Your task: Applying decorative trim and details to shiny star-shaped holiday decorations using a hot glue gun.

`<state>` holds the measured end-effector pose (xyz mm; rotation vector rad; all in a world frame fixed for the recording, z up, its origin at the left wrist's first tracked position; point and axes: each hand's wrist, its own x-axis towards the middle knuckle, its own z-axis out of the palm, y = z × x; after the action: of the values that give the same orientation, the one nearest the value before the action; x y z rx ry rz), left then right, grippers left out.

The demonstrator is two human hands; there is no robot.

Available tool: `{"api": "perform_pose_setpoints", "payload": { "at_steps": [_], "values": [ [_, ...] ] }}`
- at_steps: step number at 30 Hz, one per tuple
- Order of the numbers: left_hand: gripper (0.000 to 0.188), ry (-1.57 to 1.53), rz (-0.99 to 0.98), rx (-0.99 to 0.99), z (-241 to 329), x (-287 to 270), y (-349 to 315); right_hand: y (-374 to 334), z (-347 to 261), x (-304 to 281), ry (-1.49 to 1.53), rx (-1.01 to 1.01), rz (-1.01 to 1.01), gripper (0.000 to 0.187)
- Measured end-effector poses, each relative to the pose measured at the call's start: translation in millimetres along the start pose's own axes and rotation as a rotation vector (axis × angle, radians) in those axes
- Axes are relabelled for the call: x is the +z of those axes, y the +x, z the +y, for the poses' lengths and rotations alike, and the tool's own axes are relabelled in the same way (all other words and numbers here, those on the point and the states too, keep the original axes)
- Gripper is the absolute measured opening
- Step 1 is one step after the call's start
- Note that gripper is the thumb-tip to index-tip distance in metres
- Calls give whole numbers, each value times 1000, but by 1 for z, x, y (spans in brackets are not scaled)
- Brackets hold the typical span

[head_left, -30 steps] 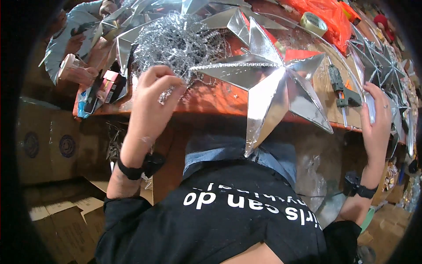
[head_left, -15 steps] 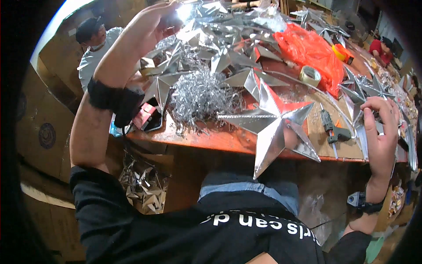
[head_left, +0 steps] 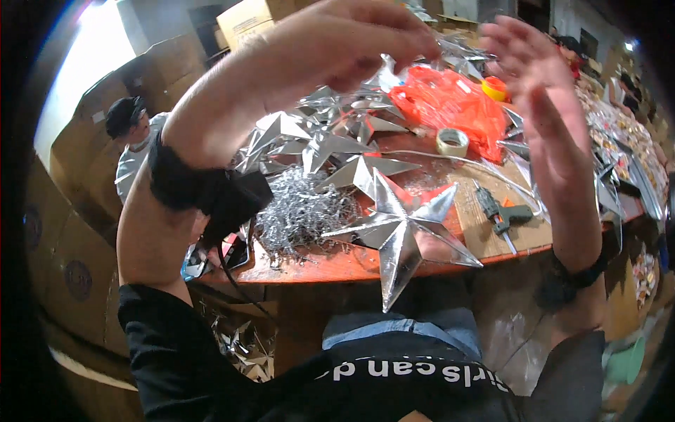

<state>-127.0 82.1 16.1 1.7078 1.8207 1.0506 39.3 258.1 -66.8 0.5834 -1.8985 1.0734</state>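
Both my hands are raised over the far part of the table. My left hand (head_left: pixel 380 35) reaches in from the left above the heap of silver stars (head_left: pixel 320 144). Its fingers are stretched to the right, slightly blurred, with nothing visible in them. My right hand (head_left: pixel 545 84) is up on the right with fingers spread and nothing in it. At the table's front edge lies a large silver five-pointed star (head_left: pixel 401 235), one point hanging over. A tangle of silver tinsel (head_left: pixel 302 211) is to its left, and a glue gun (head_left: pixel 499 212) rests on cardboard to its right.
Behind the large star are a roll of clear tape (head_left: pixel 452 142), a red plastic bag (head_left: pixel 450 105) and an orange-yellow tape roll (head_left: pixel 494 88). A white cable (head_left: pixel 485 167) crosses the tabletop. A person (head_left: pixel 133 144) is at the left. Below stands a box of silver pieces (head_left: pixel 246 352).
My right hand has left the stars at the right and risen toward the middle, fingers spreading. My left hand has swung rightward from the far-left stars. The view has shifted.
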Motion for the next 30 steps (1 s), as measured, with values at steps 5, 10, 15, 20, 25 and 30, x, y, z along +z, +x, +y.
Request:
{"api": "perform_pose_setpoints", "payload": {
  "at_steps": [5,10,15,20,25,30],
  "values": [
    [20,103,-204,-3,-14,71,-1,-41,-24,9,368,877,-122,50],
    [14,-27,-203,-300,-37,95,-30,-92,-44,12,267,1043,-31,24],
    [11,-40,-247,-366,-75,99,-40,-124,-44,5,123,1084,-20,17],
    [11,43,-208,-460,-97,101,-47,-140,-35,-6,74,1121,5,11],
    [10,0,-240,-549,-111,99,-48,-149,-28,-9,21,1136,75,11],
    [9,-245,-154,-561,-115,100,-45,-159,-17,-14,12,1127,147,11]
  ]
}}
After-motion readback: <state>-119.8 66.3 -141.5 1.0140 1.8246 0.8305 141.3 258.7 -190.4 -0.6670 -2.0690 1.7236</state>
